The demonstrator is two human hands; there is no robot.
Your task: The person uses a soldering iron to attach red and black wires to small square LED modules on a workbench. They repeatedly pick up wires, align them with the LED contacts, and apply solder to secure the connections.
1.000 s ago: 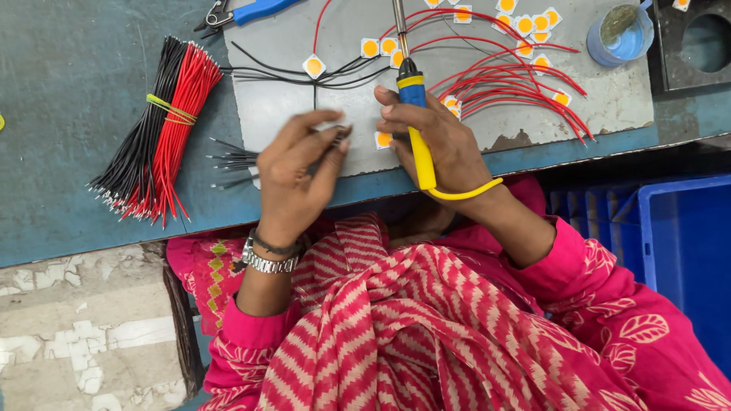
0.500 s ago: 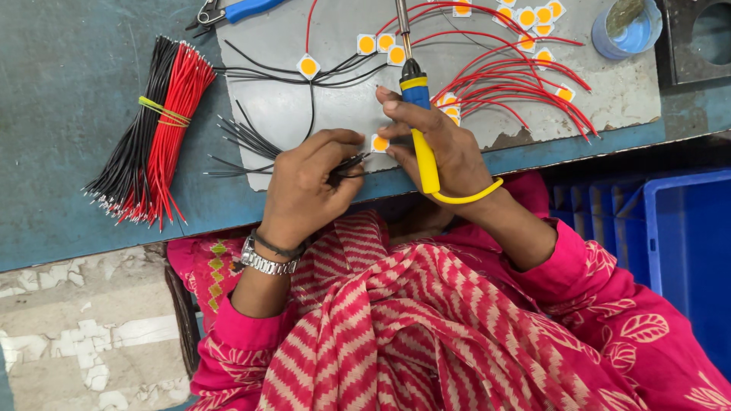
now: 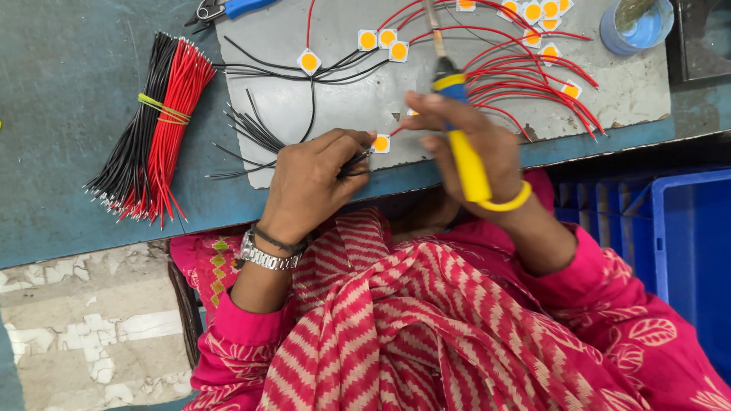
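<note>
at frame centre the left hand (image 3: 308,183) is curled tight, pinching thin black wires (image 3: 251,133) beside a small square led chip (image 3: 381,143) on the grey mat (image 3: 343,99); the right hand (image 3: 476,152) is clenched around a yellow-handled soldering iron (image 3: 457,129), tip pointing toward the upper edge

A blue-and-yellow soldering iron (image 3: 459,137), white squares with orange centres (image 3: 381,143), a red-and-black wire bundle (image 3: 152,137) banded yellow near the teal table's (image 3: 61,76) left edge, pink striped clothing (image 3: 426,335).
</note>
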